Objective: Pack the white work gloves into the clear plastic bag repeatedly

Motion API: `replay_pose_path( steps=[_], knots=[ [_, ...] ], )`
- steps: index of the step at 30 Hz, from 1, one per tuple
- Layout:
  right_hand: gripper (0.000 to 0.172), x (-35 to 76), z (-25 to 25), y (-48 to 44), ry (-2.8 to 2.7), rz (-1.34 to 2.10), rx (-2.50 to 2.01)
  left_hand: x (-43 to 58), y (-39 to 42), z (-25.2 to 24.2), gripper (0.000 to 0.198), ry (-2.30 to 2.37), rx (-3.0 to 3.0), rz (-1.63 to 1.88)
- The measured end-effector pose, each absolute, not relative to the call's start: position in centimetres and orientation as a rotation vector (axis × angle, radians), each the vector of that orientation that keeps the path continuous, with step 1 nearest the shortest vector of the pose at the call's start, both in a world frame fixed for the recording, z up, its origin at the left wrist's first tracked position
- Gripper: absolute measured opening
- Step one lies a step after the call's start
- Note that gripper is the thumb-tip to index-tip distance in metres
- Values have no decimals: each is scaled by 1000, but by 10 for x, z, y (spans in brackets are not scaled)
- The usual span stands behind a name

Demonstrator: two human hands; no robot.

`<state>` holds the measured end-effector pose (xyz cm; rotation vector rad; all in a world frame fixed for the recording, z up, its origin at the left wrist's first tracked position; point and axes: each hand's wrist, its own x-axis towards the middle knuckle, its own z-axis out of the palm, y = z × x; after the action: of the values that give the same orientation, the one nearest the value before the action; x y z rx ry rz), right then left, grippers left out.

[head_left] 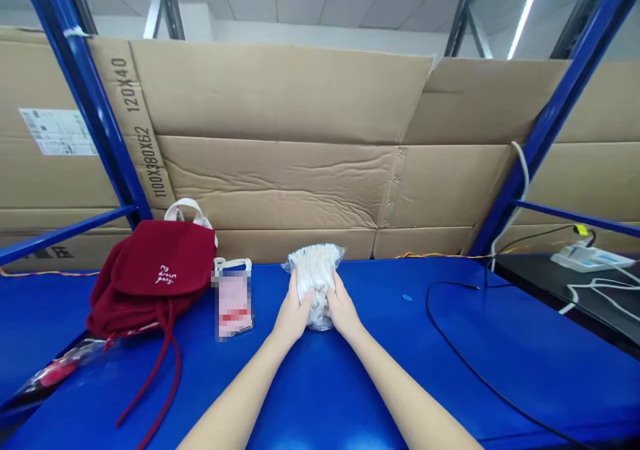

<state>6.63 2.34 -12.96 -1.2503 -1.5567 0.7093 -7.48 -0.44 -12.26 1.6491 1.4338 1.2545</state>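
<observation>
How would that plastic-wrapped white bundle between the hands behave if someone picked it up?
The white bundle probably gives somewhat when squeezed, since it looks like many thin layers packed together. Its clear wrapper is shiny and crinkled, so it may feel slippery.

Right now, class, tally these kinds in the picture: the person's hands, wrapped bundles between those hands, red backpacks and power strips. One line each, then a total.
Hands: 2 (left hand, right hand)
Wrapped white bundle: 1
Red backpack: 1
White power strip: 1
Total: 5
</observation>
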Motion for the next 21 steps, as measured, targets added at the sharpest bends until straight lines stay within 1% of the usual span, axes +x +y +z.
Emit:
replay_pose_path(
  steps=[3,5,6,8,10,12,14,17,21],
  knots=[
    [67,74,-122,26,-1376,793,-1279,-83,-2,-120,69,1426,1535,1313],
    [66,83,-113,22,-1362,736,-1314,-92,-4,-116,62,1473,1591,1369],
    [62,88,-107,20,-1377,693,-1333,-97,-5,-113,58,1504,1666,1401],
    [48,100,-96,15,-1459,577,-1366,-107,-10,-105,46,1552,1861,1451],
    [35,110,-86,11,-1549,573,-1418,-114,-15,-96,33,1583,1970,1461],
    [30,117,-81,10,-1603,559,-1474,-117,-21,-87,23,1579,1993,1439],
    [27,118,-80,11,-1663,510,-1496,-116,-25,-81,21,1575,2019,1423],
    [28,113,-84,12,-1717,459,-1516,-113,-27,-79,20,1595,2064,1356],
    [44,105,-89,14,-1754,404,-1503,-113,-26,-83,24,1674,2072,1263]
  ],
)
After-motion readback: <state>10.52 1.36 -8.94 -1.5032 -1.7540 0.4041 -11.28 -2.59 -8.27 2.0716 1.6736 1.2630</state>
